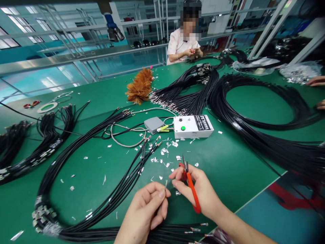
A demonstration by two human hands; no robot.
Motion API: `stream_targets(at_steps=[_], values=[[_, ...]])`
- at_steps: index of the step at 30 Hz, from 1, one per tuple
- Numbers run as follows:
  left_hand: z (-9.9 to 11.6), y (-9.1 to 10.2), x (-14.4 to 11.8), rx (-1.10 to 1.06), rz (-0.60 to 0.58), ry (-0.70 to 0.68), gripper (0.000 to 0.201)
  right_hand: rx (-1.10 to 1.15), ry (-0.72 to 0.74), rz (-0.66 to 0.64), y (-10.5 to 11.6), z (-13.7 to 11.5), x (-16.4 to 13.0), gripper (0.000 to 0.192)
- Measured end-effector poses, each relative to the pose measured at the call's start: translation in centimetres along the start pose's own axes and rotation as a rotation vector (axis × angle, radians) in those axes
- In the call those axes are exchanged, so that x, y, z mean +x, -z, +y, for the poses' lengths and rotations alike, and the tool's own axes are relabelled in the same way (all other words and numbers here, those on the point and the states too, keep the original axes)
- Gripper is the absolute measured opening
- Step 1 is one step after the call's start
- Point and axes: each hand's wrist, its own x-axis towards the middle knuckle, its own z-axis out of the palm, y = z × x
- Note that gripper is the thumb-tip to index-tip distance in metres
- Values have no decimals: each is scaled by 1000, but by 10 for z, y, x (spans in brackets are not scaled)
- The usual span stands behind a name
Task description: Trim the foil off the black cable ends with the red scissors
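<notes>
Head view shows the left hand (pixel 148 211) pinching a thin wire end (pixel 166 184) above the green worktop (pixel 228 169); the right hand (pixel 196 191) grips red snips (pixel 190 186) just beside it; blades that near could nick a fingertip.

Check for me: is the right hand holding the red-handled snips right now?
Yes, the right hand grips the red-handled snips, blades pointing up, beside the left hand over the green table.

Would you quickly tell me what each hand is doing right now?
Left hand: closed, pinching a small piece at its fingertips.
Right hand: closed on the red snips.
</notes>
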Motion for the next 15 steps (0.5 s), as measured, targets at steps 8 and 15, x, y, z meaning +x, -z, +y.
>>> stream_targets(at_steps=[8, 15], values=[[-16, -1, 6, 123, 103, -71, 43, 120, 75, -12, -11, -4, -5, 21], [-19, -6, 5, 187, 221, -156, 43, 264, 66, 17, -14, -1, -5, 24]])
